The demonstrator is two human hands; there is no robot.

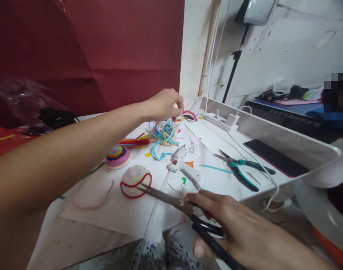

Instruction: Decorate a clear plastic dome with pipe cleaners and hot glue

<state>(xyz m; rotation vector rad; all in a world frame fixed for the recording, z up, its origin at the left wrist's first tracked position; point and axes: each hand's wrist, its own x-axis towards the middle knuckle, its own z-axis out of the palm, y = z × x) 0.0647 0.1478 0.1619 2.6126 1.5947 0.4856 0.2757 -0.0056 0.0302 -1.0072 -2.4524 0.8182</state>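
Observation:
My right hand (230,225) is closed around the black handles of a pair of scissors (162,197). Their blades point left, with the tips in front of a pale dome (136,174) edged with a red pipe cleaner (134,196). Stretched across to the far side, my left hand (168,105) pinches its fingers at the end of a curved pink pipe cleaner (191,113). Below that hand lies a tangle of blue and multicoloured pipe cleaners (164,131). A second dome (117,156) is covered in rainbow rings.
A white glue gun (184,163) lies mid-table, its cord trailing forward. Green-handled pliers (240,168) and a black phone (275,157) are at the right, by a raised white edge with a charger (231,120). Red strips (134,142) lie left; another person is at far right.

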